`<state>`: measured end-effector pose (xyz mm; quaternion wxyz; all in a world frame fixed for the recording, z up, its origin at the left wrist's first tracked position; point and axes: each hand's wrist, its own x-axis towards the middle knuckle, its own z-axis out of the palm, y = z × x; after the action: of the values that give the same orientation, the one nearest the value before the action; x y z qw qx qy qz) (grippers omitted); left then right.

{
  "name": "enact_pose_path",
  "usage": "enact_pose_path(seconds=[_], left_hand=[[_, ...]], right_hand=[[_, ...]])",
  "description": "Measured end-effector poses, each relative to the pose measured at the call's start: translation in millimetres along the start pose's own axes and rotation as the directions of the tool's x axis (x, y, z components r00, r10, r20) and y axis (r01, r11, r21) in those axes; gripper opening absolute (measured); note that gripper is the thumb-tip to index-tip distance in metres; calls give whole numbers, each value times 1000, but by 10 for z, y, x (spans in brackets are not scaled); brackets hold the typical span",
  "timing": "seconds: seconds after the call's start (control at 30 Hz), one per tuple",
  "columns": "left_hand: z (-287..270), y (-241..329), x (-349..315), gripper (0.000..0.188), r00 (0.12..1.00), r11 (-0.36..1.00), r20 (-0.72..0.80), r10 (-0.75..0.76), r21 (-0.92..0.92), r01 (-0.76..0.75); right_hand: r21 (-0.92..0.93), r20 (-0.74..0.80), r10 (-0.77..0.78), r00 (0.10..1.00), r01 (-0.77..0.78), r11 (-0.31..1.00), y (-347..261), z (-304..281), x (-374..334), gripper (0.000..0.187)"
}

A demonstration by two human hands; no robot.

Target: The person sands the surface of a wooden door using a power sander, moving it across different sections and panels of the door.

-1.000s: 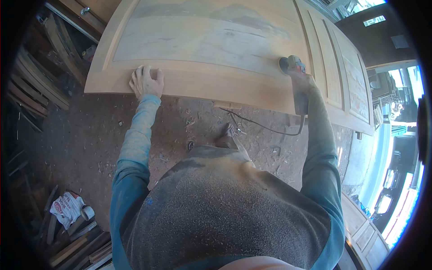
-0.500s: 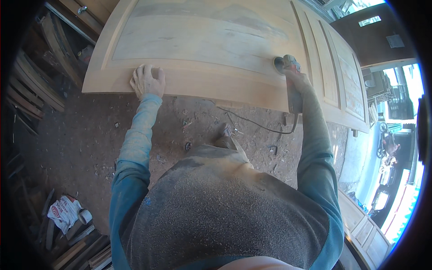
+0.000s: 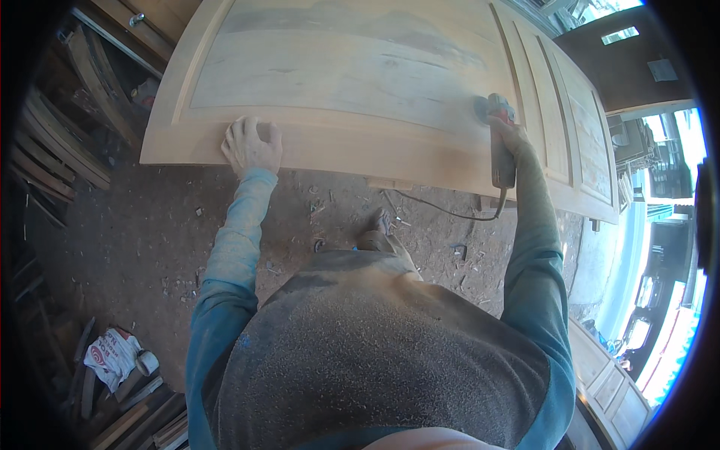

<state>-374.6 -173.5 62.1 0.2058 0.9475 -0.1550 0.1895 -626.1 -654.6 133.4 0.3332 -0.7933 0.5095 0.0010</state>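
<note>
A pale wooden panelled door (image 3: 322, 139) lies flat in front of me, with grey smudges across its big recessed panel. My left hand (image 3: 251, 144) rests on the door's near rail towards the left, fingers slightly bent and thumb apart, with nothing held. At the right, my right hand (image 3: 511, 135) is wrapped round an angle grinder (image 3: 503, 161). The grinder's head points away from me, and its round disc (image 3: 481, 108) is over the panel near the raised moulding. Whether the disc touches the wood I cannot tell. A dark cord (image 3: 450, 213) runs from the grinder's near end.
Wood scraps litter the dirt floor (image 3: 150, 247) below the door. Curved timber pieces (image 3: 64, 139) stand at the left. A white sack (image 3: 112, 358) and a tape roll (image 3: 147, 363) sit on offcuts lower left. Another panelled piece (image 3: 600, 375) leans lower right, near the bright street.
The grinder has shifted slightly right on the panel, with its body turned a little. My left hand stays on the same rail. A motorbike has left the street view.
</note>
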Motion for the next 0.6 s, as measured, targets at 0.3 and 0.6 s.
enact_pose_path(seconds=[0.3,0.6], left_hand=[[35,-126,22,27,996,996,-35,87,-22,-87],[-13,83,41,29,1000,1000,-11,13,24,-13]], right_hand=[[-158,169,-248,954,275,948,-1097,812,-342,75],[2,-78,37,996,-37,999,189,-183,606,70]])
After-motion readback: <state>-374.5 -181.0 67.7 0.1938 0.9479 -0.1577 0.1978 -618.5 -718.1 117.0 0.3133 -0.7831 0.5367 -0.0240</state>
